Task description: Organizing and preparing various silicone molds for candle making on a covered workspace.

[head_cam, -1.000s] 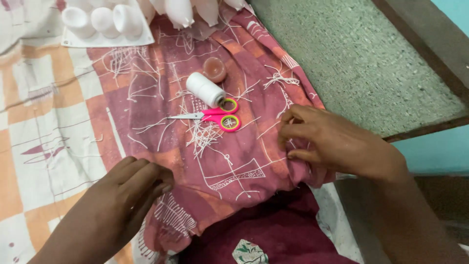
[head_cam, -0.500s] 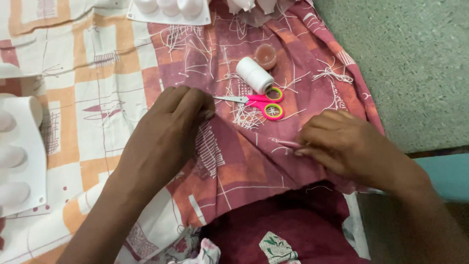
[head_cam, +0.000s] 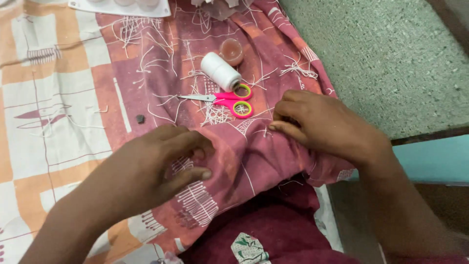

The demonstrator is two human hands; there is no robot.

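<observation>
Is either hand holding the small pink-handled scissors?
No, the small pink-handled scissors lie free on the patterned cloth, apart from the left hand and right hand.

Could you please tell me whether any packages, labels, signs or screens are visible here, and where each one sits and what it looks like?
White plastic blister tray: top edge of the view, left of centre, on the patterned cloth; flat, with round moulded cups, cut off by the frame.
Small cloth tag: bottom centre, on the dark red fabric; whitish with a green leafy print.
No signs or screens in view.

The scissors lie on the cloth between the thread spool behind and both hands in front.
</observation>
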